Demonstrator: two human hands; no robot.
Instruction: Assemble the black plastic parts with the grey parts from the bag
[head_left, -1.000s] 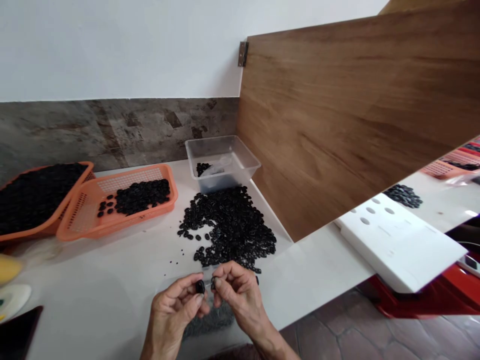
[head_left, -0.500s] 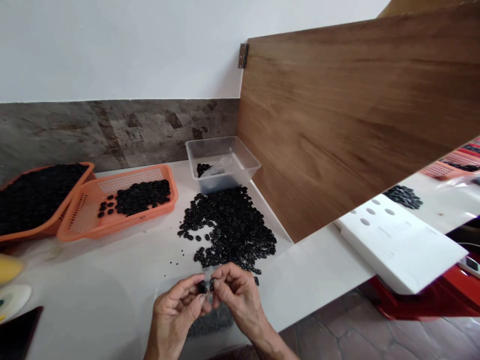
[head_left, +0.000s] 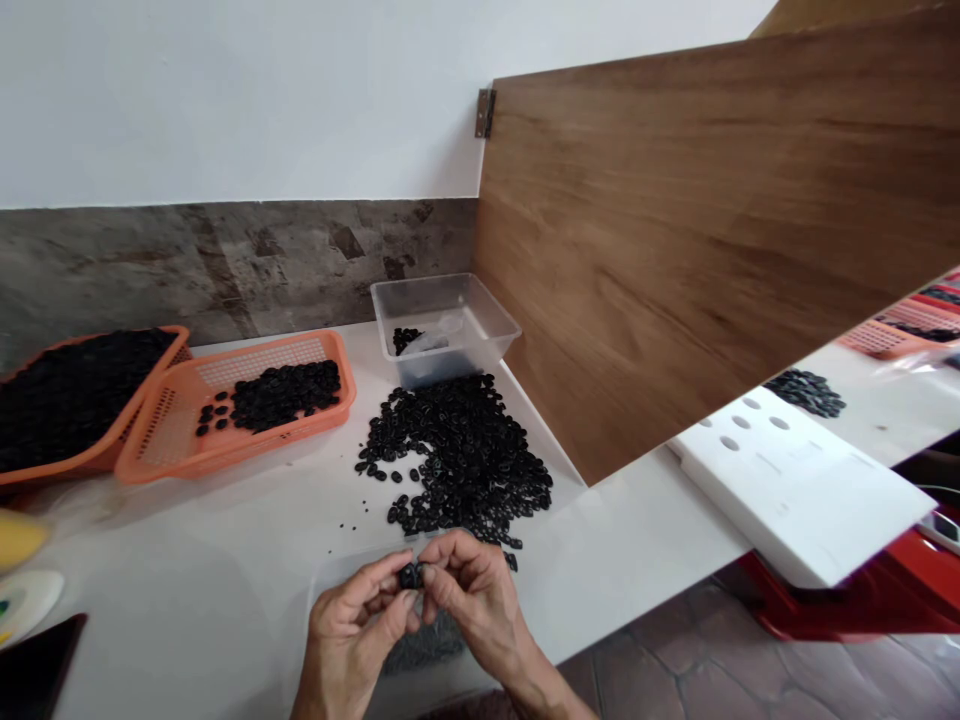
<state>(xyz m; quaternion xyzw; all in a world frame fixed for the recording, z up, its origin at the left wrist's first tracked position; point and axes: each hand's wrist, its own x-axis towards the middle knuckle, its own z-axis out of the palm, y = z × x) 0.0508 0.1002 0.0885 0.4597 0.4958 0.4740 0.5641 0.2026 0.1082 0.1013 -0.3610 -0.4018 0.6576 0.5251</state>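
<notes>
The left hand (head_left: 352, 625) and the right hand (head_left: 472, 590) meet at the near table edge, fingertips pinched together on a small black part (head_left: 409, 575) held between them just above the white table (head_left: 225, 560); whether this is one piece or two pressed together cannot be told. Directly below the hands lies a clear bag (head_left: 420, 645) holding a dark mass of parts. Just beyond the hands spreads a large loose pile of black parts (head_left: 457, 455), which suggests most of the stock remains unprocessed. Behind the pile stands a clear plastic tub (head_left: 446, 325) containing only a few parts. To the left, an orange basket (head_left: 225, 440) is partly filled, and a second orange basket (head_left: 67, 470) beside it is heaped full. Judged from these quantities, the work is under way but far from complete.
</notes>
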